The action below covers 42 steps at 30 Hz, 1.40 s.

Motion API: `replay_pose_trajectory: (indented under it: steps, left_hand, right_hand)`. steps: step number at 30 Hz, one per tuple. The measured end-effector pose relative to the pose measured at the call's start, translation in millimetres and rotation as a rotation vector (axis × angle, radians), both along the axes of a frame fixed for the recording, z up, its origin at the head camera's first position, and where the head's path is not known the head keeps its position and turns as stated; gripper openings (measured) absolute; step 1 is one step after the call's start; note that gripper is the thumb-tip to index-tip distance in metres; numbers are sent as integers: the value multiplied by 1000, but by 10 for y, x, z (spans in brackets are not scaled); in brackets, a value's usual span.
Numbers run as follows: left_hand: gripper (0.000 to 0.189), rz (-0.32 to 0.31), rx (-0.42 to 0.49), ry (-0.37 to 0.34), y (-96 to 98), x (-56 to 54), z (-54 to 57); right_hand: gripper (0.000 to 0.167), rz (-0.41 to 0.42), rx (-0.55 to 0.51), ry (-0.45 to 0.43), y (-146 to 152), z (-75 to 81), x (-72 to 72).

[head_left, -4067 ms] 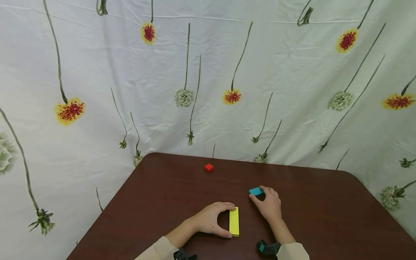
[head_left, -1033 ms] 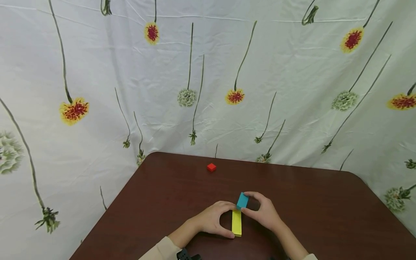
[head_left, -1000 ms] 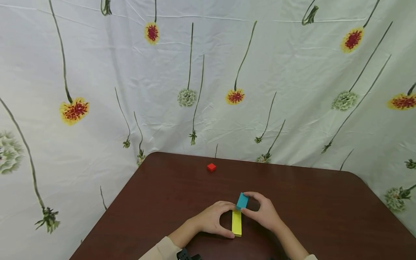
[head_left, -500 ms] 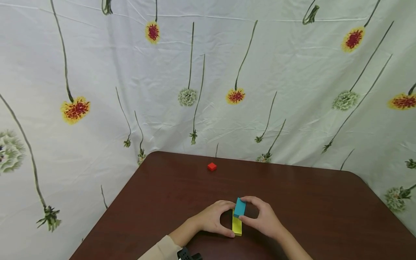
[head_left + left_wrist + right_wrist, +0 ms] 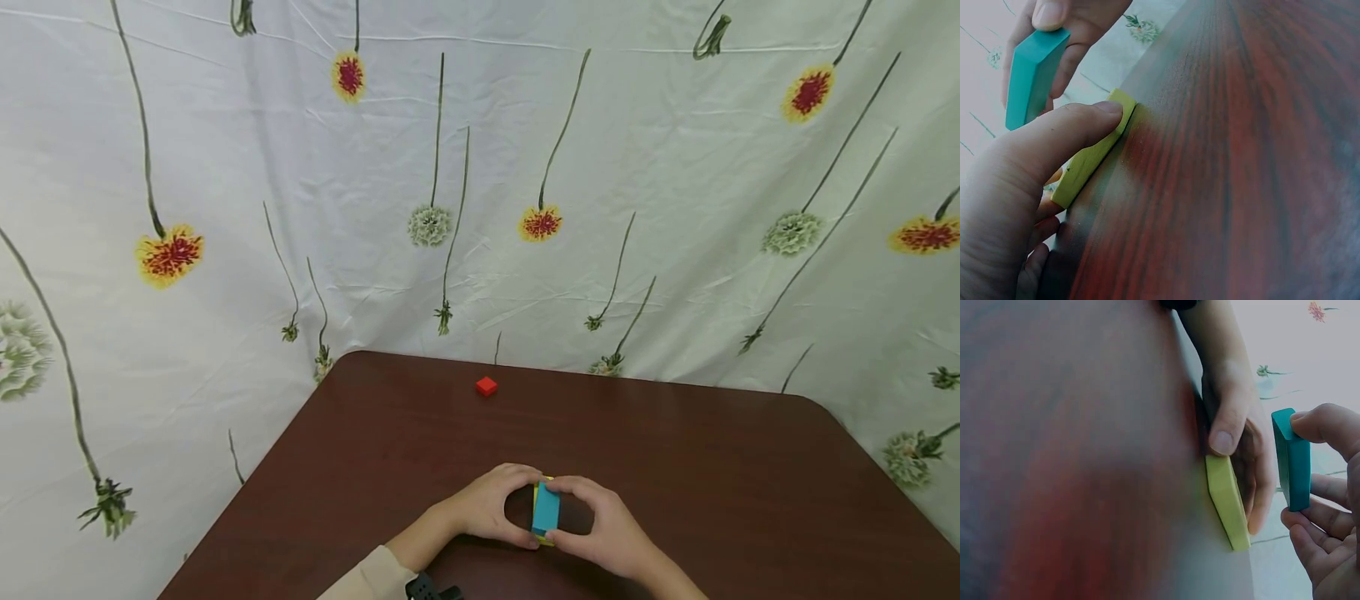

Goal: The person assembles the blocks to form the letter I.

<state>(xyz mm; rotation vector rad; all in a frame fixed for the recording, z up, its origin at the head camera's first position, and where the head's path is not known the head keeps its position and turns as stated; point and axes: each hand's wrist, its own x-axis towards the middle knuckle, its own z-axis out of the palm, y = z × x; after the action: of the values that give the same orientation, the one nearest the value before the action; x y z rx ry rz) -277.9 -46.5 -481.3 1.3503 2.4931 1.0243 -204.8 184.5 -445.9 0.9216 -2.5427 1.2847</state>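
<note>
A long yellow block (image 5: pixel 1088 164) lies flat on the table, and my left hand (image 5: pixel 497 507) grips it by its two ends between thumb and fingers. Above it my right hand (image 5: pixel 603 527) holds a shorter blue block (image 5: pixel 546 508) by its ends. In the head view the blue block overlaps most of the yellow one. Both wrist views show a gap between them, with the teal-looking blue block (image 5: pixel 1293 461) raised off the yellow block (image 5: pixel 1229 503) and slightly tilted.
A small red block (image 5: pixel 487 386) sits near the far edge of the dark brown wooden table (image 5: pixel 420 417). Behind the table hangs a white cloth (image 5: pixel 360 167) printed with flowers. A black wrist strap (image 5: pixel 429 587) shows at my left sleeve.
My right hand has carried the blue block from the right, past the yellow block's far end, to a place over its middle. My left hand keeps its grip on the yellow block.
</note>
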Motion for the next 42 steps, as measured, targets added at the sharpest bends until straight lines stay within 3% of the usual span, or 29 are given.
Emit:
replay_pose_trajectory:
  steps: [6,18,24,30,35,42]
  left_hand:
    - [71,-2,-1,11,3,-6,-8]
    - [72,13,-9,24,12,3,6]
    - [71,13,-7,12,12,1,2]
    - [59,15,21,-6,18,-4,20]
    - [54,20,20,15,20,5,24]
    - [54,22,16,27,20,4,13]
  right_hand:
    - [47,20,22,6,-9,-41,61]
    - [47,68,55,-74,-10,-63,152]
    - [45,98,45,0,2,-108,192]
    - [45,110,32,95,20,-149,216]
    - [46,117,29,15,39,-145,268]
    - [45,229,62,-79,44,-123,322]
